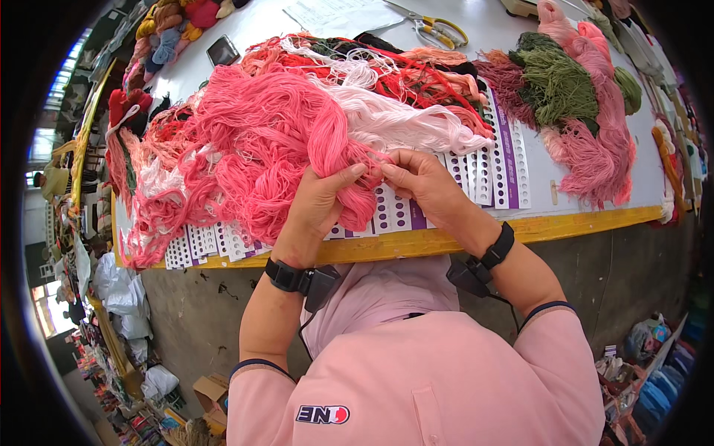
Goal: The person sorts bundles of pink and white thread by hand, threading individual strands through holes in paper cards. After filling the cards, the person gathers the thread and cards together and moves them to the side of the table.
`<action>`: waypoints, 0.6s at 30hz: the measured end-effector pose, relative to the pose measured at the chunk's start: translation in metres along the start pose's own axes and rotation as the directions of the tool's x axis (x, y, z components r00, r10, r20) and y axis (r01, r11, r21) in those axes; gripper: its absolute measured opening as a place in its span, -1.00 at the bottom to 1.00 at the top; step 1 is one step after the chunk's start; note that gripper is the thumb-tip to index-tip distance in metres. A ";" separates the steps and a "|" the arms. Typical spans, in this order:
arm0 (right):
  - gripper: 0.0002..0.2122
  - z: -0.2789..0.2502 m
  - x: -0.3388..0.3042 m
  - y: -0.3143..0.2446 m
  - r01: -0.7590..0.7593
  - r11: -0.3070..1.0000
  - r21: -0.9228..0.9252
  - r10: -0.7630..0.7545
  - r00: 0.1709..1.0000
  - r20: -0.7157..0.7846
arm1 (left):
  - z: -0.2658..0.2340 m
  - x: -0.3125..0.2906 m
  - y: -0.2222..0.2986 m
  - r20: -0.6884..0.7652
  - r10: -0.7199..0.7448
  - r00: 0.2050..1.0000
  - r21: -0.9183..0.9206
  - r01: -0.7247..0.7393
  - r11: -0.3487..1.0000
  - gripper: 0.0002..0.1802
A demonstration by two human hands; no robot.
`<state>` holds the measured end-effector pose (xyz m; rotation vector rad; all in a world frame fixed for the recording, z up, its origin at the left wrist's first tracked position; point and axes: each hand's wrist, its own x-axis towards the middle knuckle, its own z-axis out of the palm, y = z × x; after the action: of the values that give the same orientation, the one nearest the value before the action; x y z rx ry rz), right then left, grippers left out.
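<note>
- The pink yarn [256,126] lay in a loose heap on the table [550,226], over the left half of its yellow front edge; most of it sat to the left of both hands and farther back.
- The left hand [320,201] was nearer the bulk; its thumb pressed on the heap's right flank, with its fingers curled into the strands and gripping them.
- The right hand [428,186] stood just beside it, toward the table's right end; thumb and forefinger pinched a few thin strands, whose exact ends I could not tell.
- The heap had no single long axis; its thicker fold beside the left hand ran roughly from the back of the table toward the front edge.
- A pale hank [416,119] lay crosswise behind the right hand; punched cards [509,163] showed beneath it, near the front edge.
</note>
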<state>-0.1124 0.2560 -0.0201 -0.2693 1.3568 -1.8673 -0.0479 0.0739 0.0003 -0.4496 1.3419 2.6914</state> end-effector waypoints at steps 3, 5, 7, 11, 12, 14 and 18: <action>-0.86 0.000 0.000 0.001 0.018 0.997 0.080 -0.020 0.999 0.029 | 0.003 -0.001 0.002 -0.011 0.009 1.000 0.007 -0.009 1.000 -0.71; -0.86 0.002 0.000 0.001 0.026 0.997 0.076 -0.027 1.000 0.009 | 0.002 -0.002 0.002 0.000 0.000 1.000 0.013 0.000 1.000 -0.71; -0.86 0.002 0.000 0.001 0.025 0.997 0.071 -0.026 1.000 0.010 | 0.002 -0.002 0.002 0.019 0.004 1.000 0.025 -0.004 1.000 -0.72; -0.87 0.002 0.000 0.001 0.013 0.997 0.072 -0.014 1.000 0.012 | -0.003 0.000 0.001 0.050 -0.017 0.999 0.028 0.015 0.999 -0.69; -0.87 0.002 0.000 0.001 0.013 0.997 0.072 -0.014 1.000 0.011 | -0.002 0.000 0.001 0.048 -0.010 0.999 0.034 0.009 0.999 -0.68; -0.87 0.003 0.000 0.000 0.009 0.998 0.067 -0.010 1.000 0.006 | -0.001 -0.001 0.001 0.045 -0.003 0.999 0.041 0.002 0.999 -0.68; -0.86 0.004 0.000 -0.001 -0.010 0.996 0.092 0.010 1.000 0.005 | -0.002 -0.002 0.001 0.053 0.005 0.999 0.070 -0.009 0.998 -0.66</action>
<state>-0.1106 0.2527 -0.0175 -0.2194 1.2628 -1.9136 -0.0462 0.0720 0.0005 -0.3650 1.4207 2.6319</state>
